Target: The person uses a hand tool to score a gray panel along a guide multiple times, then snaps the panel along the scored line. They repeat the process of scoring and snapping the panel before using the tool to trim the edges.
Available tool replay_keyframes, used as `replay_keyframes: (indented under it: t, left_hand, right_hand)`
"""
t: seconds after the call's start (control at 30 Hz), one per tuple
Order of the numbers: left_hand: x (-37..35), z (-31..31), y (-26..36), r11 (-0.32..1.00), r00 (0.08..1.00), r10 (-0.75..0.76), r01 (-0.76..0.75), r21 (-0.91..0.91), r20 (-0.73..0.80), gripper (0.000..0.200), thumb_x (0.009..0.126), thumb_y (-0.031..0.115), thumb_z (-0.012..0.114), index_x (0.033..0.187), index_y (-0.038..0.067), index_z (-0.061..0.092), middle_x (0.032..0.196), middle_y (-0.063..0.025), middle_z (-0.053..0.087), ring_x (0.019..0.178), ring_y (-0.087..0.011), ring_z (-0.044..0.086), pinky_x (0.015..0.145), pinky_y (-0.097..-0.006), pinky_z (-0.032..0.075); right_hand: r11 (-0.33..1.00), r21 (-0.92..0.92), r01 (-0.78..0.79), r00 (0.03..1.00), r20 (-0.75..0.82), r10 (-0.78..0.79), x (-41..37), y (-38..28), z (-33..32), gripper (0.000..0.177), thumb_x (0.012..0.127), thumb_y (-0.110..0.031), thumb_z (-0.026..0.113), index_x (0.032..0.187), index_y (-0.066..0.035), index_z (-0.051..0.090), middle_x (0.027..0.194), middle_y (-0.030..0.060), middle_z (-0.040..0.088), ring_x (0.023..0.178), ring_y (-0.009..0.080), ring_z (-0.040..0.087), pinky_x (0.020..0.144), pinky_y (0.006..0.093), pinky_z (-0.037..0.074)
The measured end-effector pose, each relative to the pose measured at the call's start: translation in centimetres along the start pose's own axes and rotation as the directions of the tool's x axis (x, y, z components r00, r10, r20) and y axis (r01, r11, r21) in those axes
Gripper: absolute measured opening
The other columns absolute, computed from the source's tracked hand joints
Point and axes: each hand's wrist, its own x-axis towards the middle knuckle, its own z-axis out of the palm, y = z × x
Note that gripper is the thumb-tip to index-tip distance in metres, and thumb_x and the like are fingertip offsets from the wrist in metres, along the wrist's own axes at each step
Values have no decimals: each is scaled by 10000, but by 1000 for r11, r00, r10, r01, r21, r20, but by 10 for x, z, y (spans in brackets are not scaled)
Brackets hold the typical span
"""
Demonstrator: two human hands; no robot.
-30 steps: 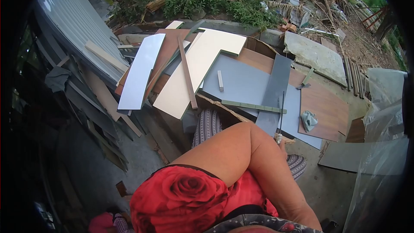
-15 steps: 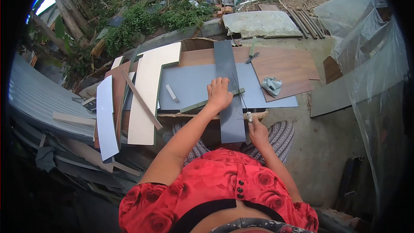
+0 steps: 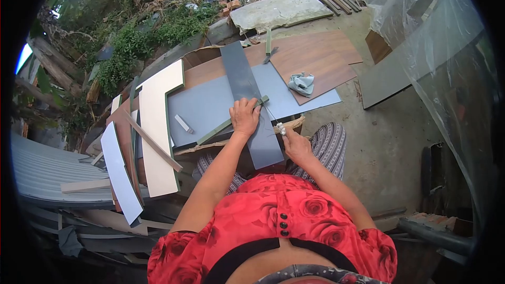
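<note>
Left hand (image 3: pixel 245 117) curled over green strip (image 3: pixel 216 132), right hand (image 3: pixel 298 147) clasping handle (image 3: pixel 281 128); blade (image 3: pixel 272 114) could nick left if strip skids.

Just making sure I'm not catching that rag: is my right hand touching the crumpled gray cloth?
Apart. The head view shows the right hand around the white handle, with some light blue board visible between hand and cloth.
</note>
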Motion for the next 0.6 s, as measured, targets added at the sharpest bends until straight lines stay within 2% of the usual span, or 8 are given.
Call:
replay_keyframes:
  t: [0.33,0.4,0.47,0.6]
  left_hand:
    - [-1,-2,15,1000,999,-10,11,-13,40,223,757,249,676,970,192,636,849,-10,498,845,-212,488,721,-366,350]
    - [0,-3,13,1000,999,-15,17,-24,46,222,753,252,680,963,191,639,849,-11,499,845,-212,488,719,-366,350]
    - [0,-3,15,999,998,-14,17,-41,56,221,749,254,683,957,191,643,848,-11,500,846,-212,489,717,-366,349]
    - [6,-3,12,997,994,-53,58,-47,92,220,779,291,659,966,176,662,857,-26,525,872,-226,509,732,-372,376]
  right_hand:
    - [998,-22,64,998,17,-64,-27,-11,-28,184,894,-169,488,1020,-44,439,789,215,596,715,426,591,621,511,465]
    - [1000,-3,3,999,34,-2,-45,-14,-33,172,895,-164,485,1015,-49,441,781,206,594,714,422,588,612,510,461]
    - [1000,3,13,1000,-15,-13,-62,-7,-41,169,897,-171,484,1016,-60,439,774,196,593,717,419,587,606,506,458]
    - [998,63,-23,999,39,21,-94,9,-66,214,896,-180,487,1083,-78,482,788,194,597,720,393,595,599,474,452]
